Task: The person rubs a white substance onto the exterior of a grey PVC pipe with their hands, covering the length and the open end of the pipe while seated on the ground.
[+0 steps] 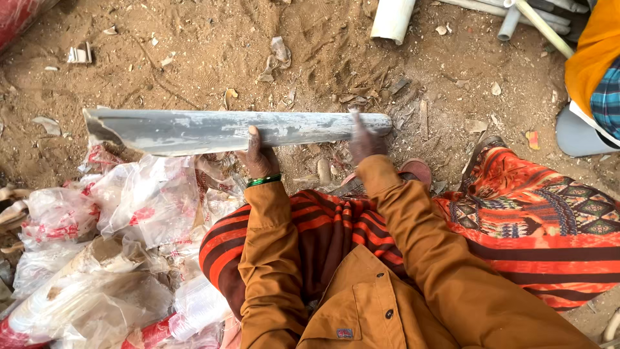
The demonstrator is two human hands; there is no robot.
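Note:
A long grey plastic pipe [194,129], scuffed and broken at its left end, lies crosswise in front of me above the sandy ground. My left hand [258,157], with a green bangle on the wrist, grips the pipe from below near its middle. My right hand [363,139] is blurred and rests on the pipe close to its right end; its fingers seem to press on the pipe. Both arms are in brown sleeves, and a striped red and orange cloth [323,223] covers my lap.
A heap of crumpled clear and red plastic bags [110,245] lies at the left. White pipes [394,18] lie at the top edge. Another person in orange and a checked cloth [597,71] sits at the upper right. Scraps litter the dirt [194,52].

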